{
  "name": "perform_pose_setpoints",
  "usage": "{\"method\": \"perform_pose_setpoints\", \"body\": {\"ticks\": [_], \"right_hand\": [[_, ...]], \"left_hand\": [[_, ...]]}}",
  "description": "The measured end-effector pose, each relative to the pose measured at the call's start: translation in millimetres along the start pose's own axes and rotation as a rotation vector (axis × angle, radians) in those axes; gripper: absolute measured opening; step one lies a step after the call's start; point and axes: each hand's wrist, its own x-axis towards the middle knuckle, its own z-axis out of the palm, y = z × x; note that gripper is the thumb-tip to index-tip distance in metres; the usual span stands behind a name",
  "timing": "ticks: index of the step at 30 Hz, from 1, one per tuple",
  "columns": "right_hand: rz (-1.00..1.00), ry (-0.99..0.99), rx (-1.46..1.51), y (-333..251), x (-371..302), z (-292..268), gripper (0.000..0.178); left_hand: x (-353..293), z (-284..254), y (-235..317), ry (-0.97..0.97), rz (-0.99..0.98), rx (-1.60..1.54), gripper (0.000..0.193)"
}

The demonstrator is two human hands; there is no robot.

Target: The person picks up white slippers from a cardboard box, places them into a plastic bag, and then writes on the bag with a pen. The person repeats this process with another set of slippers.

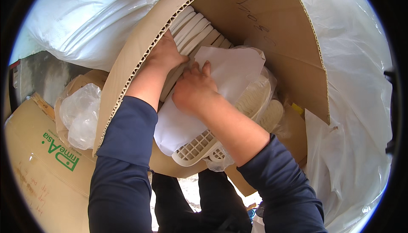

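Note:
Inside a tall cardboard box [280, 24], a row of white shoe soles [196, 29] stands on edge along the left wall. My left hand [166, 53] reaches in beside that wall, its thumb lying against the soles; the other fingers are hidden, so its grip cannot be told. My right hand [193, 87] rests on a sheet of white paper [231, 65], bent fingers apart, close to the row. Beneath the paper lie cream soles, one with a grid-patterned face [196, 148]. Clear plastic wrap [268, 80] covers some ridged soles [253, 98] at the right.
Large translucent plastic sacks [348, 84] bulge on the right, and another white sack [91, 24] is at the upper left. A closed carton with green print [51, 169] sits at the lower left, near crumpled clear plastic [83, 116]. The box's cut edge [140, 58] rises beside my left arm.

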Motion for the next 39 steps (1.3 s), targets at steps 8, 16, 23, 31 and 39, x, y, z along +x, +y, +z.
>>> {"method": "perform_pose_setpoints", "body": {"ticks": [8,16,23,31,39], "right_hand": [[0.486,0.363,1.068,34,56,-33,0.059],[0.351,0.295,1.756,61,48,-11,0.106],[-0.020,0.797,1.673,39,-19,1,0.107],[-0.762,0.987,1.141,-29,-131,-109,0.095],[-0.780,0.212,1.494,-161,-285,-156,0.105]], "left_hand": [[-12,-7,-10,0.048,-0.044,-0.082,0.109],[-47,-20,-32,0.121,0.009,-0.213,0.106],[-113,-47,-40,0.553,0.213,-0.492,0.094],[-223,-170,-97,0.689,0.447,-1.086,0.093],[-418,-260,-145,0.386,0.330,-1.653,0.096]]}}
